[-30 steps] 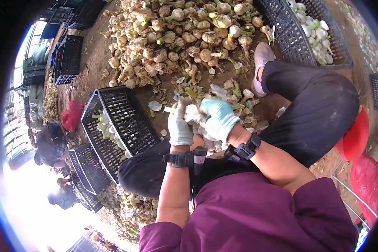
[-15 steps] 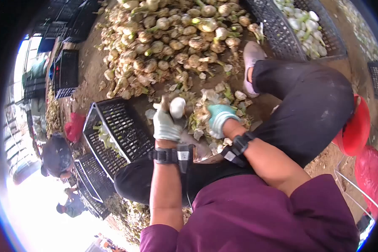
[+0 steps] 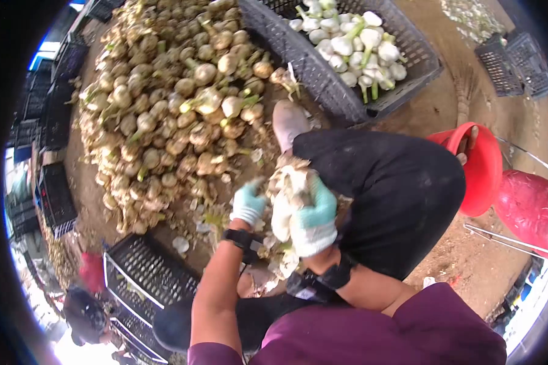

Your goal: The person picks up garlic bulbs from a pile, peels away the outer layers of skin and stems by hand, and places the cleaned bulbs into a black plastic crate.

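Note:
My right hand [image 3: 315, 220], in a white and green glove, is wrapped round a garlic bulb [image 3: 281, 217] with loose, papery skins above it. Close by on the left is my left hand [image 3: 248, 204], gloved alike; its fingers are smeared by motion, and whether they hold anything is unclear. Peeled skins and scraps [image 3: 286, 263] lie below and between the hands. Beyond them spreads a large heap of unpeeled garlic bulbs [image 3: 164, 115]. Cleaned white bulbs with green stems [image 3: 353, 45] fill part of a dark crate [image 3: 408, 97] at the top.
A black crate [image 3: 146, 261] stands at lower left, near a person in a dark cap [image 3: 85, 313]. To the right are a red plastic object [image 3: 484, 173] and a red sack [image 3: 530, 198]. More crates [image 3: 514, 64] stand at upper right.
The view has turned toward the right, bringing the crate of white bulbs closer to the middle. The white bulb by my left hand is no longer there; my right hand now holds a bulb.

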Demonstrator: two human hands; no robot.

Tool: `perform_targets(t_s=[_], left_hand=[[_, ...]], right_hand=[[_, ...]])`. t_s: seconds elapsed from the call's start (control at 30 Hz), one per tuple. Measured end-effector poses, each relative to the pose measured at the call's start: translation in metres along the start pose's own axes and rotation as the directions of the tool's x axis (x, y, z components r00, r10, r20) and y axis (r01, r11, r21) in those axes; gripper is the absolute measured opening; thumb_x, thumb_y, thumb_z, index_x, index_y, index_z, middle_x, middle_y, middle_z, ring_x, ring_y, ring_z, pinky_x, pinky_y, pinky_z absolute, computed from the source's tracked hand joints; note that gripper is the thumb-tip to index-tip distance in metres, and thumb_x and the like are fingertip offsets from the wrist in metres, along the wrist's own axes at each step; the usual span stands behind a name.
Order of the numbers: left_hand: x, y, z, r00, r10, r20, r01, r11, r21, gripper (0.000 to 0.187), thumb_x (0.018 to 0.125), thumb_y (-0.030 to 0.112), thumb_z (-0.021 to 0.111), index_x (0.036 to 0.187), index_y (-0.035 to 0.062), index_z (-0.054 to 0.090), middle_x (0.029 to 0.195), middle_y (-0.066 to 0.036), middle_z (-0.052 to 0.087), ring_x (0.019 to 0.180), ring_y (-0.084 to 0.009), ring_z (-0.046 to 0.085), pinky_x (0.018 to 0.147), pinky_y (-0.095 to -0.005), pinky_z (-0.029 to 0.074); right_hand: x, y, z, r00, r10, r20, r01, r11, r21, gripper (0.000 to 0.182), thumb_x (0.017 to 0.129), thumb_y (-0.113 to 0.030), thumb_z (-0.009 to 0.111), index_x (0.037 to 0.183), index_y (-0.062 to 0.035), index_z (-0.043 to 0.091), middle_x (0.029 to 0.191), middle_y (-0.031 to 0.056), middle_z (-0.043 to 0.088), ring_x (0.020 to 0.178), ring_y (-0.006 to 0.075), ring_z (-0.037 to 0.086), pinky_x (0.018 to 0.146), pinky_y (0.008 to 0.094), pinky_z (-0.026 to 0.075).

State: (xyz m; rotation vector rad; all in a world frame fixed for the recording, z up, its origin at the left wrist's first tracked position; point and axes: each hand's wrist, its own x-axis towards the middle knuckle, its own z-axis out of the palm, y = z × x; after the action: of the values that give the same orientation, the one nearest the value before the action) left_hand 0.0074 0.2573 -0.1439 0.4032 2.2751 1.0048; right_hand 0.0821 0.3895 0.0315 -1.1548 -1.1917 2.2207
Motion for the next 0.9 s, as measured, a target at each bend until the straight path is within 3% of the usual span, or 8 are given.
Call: perform_targets(t_s=[0.17, 0.3, 0.4, 0.47, 0.53, 0.6, 0.73, 0.9], left_hand=[[-0.011, -0.082, 0.097, 0.972, -0.097, 0.212, 0.093, 0.995, 0.031, 0.015, 0.079, 0.017, 0.053, 0.088, 0.0052, 0.056, 0.083, -0.001, 0.059, 0.071, -0.0153, 0.054, 0.066, -0.0238, 0.045], [-0.011, -0.098, 0.102, 0.972, -0.149, 0.183, 0.182, 0.966, -0.182, 0.016, 0.079, 0.019, 0.053, 0.087, 0.0064, 0.056, 0.083, 0.0, 0.059, 0.071, -0.0153, 0.054, 0.065, -0.0234, 0.045], [-0.017, -0.106, 0.064, 0.971, -0.121, 0.207, 0.23, 0.233, -0.945, 0.016, 0.079, 0.022, 0.052, 0.085, 0.0072, 0.056, 0.082, 0.0, 0.059, 0.07, -0.0152, 0.054, 0.064, -0.0231, 0.045], [-0.032, -0.012, -0.011, 0.968, -0.228, -0.107, 0.185, 0.932, -0.313, 0.024, 0.077, 0.025, 0.051, 0.087, 0.0035, 0.055, 0.067, -0.01, 0.058, 0.063, -0.0232, 0.058, 0.054, -0.0302, 0.045], [-0.053, 0.023, -0.059, 0.78, -0.603, 0.165, 0.503, 0.449, -0.738, 0.032, 0.081, 0.037, 0.046, 0.087, 0.0061, 0.054, 0.062, -0.01, 0.057, 0.046, -0.0186, 0.054, 0.039, -0.0284, 0.041], [-0.078, 0.031, -0.092, 0.783, -0.596, 0.18, 0.478, 0.39, -0.787, 0.04, 0.082, 0.045, 0.042, 0.086, 0.007, 0.053, 0.061, -0.011, 0.057, 0.037, -0.0158, 0.049, 0.03, -0.0256, 0.035], [-0.126, 0.048, -0.112, 0.814, -0.578, 0.062, 0.38, 0.45, -0.808, 0.036, 0.085, 0.038, 0.039, 0.088, 0.0055, 0.054, 0.064, -0.011, 0.058, 0.038, -0.0166, 0.05, 0.031, -0.0256, 0.036], [-0.166, 0.036, -0.089, 0.943, -0.262, -0.206, 0.07, 0.76, -0.646, 0.03, 0.084, 0.022, 0.044, 0.099, -0.002, 0.055, 0.085, -0.004, 0.056, 0.074, -0.01, 0.05, 0.071, -0.0232, 0.041]], right_hand=[[0.009, 0.037, 0.013, 0.98, 0.195, -0.038, -0.197, 0.979, -0.044, 0.031, 0.076, -0.011, 0.049, 0.103, 0.0045, 0.051, 0.092, 0.0093, 0.057, 0.083, 0.0142, 0.054, 0.07, 0.0229, 0.044], [0.011, 0.046, 0.006, 0.969, -0.153, 0.195, 0.234, 0.824, -0.516, 0.032, 0.069, -0.006, 0.054, 0.099, 0.0039, 0.054, 0.093, 0.0116, 0.059, 0.083, 0.0181, 0.056, 0.073, 0.025, 0.044], [0.009, 0.053, 0.008, 0.914, -0.272, 0.301, 0.404, 0.68, -0.611, 0.029, 0.064, -0.004, 0.053, 0.093, 0.0007, 0.056, 0.084, 0.012, 0.059, 0.078, 0.0219, 0.058, 0.069, 0.0276, 0.047], [0.015, 0.07, 0.005, 0.781, -0.402, 0.478, 0.615, 0.623, -0.483, 0.026, 0.06, -0.006, 0.056, 0.086, -0.0027, 0.059, 0.081, 0.0113, 0.058, 0.071, 0.0241, 0.058, 0.065, 0.0275, 0.047], [0.003, 0.06, 0.002, 0.823, -0.119, 0.556, 0.497, 0.625, -0.602, 0.023, 0.057, -0.009, 0.058, 0.079, -0.0045, 0.06, 0.079, 0.0109, 0.057, 0.068, 0.0261, 0.057, 0.062, 0.0285, 0.046], [-0.012, 0.057, 0.008, 0.793, -0.139, 0.593, 0.536, 0.624, -0.569, 0.026, 0.06, -0.016, 0.061, 0.082, -0.0034, 0.059, 0.075, 0.0124, 0.056, 0.069, 0.028, 0.056, 0.063, 0.0342, 0.045], [-0.021, 0.077, 0.019, 0.627, 0.148, 0.765, 0.707, 0.305, -0.638, 0.03, 0.07, -0.02, 0.06, 0.092, 0.0, 0.056, 0.083, 0.0176, 0.057, 0.078, 0.0301, 0.056, 0.068, 0.0349, 0.044], [-0.043, 0.078, 0.035, 0.642, 0.213, 0.737, 0.452, 0.671, -0.588, 0.022, 0.076, -0.021, 0.055, 0.093, -0.0067, 0.06, 0.09, 0.0136, 0.059, 0.091, 0.0265, 0.052, 0.084, 0.0321, 0.039]])
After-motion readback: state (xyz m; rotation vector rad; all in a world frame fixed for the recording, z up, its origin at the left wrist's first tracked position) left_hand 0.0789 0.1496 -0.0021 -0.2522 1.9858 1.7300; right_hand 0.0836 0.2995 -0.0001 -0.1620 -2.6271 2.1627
